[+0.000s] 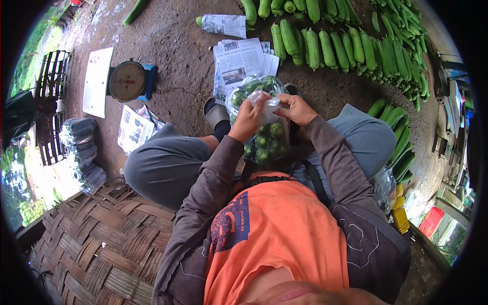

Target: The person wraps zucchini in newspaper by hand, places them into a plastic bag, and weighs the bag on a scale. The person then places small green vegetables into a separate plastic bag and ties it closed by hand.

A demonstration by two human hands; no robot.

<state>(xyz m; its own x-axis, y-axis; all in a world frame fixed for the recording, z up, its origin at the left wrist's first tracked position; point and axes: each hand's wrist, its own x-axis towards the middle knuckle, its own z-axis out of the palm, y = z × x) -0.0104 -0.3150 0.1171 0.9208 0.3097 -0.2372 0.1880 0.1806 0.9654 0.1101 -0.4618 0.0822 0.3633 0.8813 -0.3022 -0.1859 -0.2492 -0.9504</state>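
Between my knees stands a clear plastic bag (272, 142) packed with small round green vegetables, which show through its sides. My left hand (247, 118) has its fingers closed on the gathered plastic at the middle of the bag. From the other side my right hand (297, 110) pinches the same whitish twist of plastic between thumb and forefinger. The fingertips of both hands are close together there. Printed newspaper sheets (241, 63) lie on the ground just beyond the bag.
Long green gourds (325, 48) lie in rows at the far right, with more gourds (401, 137) beside my right knee. One newspaper-wrapped gourd (223, 25) lies farther out. To the left are a dial scale (127, 81), a white board (97, 81) and a plastic-wrapped stack (84, 147).
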